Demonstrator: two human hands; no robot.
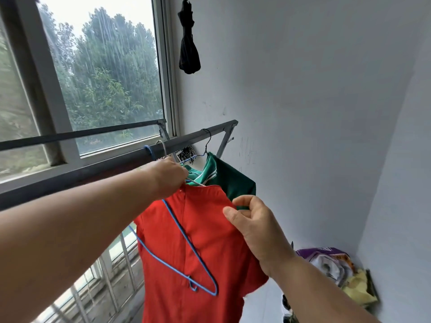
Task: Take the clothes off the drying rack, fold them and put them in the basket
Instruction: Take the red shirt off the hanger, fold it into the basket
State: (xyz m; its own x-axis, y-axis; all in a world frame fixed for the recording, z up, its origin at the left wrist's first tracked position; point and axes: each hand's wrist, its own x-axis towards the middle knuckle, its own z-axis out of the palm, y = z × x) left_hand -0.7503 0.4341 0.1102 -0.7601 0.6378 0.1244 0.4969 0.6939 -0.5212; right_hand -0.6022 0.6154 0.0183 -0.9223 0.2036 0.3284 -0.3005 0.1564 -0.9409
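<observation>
A red shirt hangs in front of me, below the grey rail of the drying rack. My left hand grips the top of the shirt at its collar, together with a hanger's wire. A blue wire hanger dangles across the shirt's front. My right hand pinches the shirt's right shoulder edge. Behind the red shirt a green garment with white stripes hangs from a hanger on the rail. A black-and-white patterned cloth hangs further back. No basket is in view.
A window with trees outside fills the left. A white wall stands to the right, with a folded black umbrella hanging high on it. A heap of bags and cloth lies in the lower right corner.
</observation>
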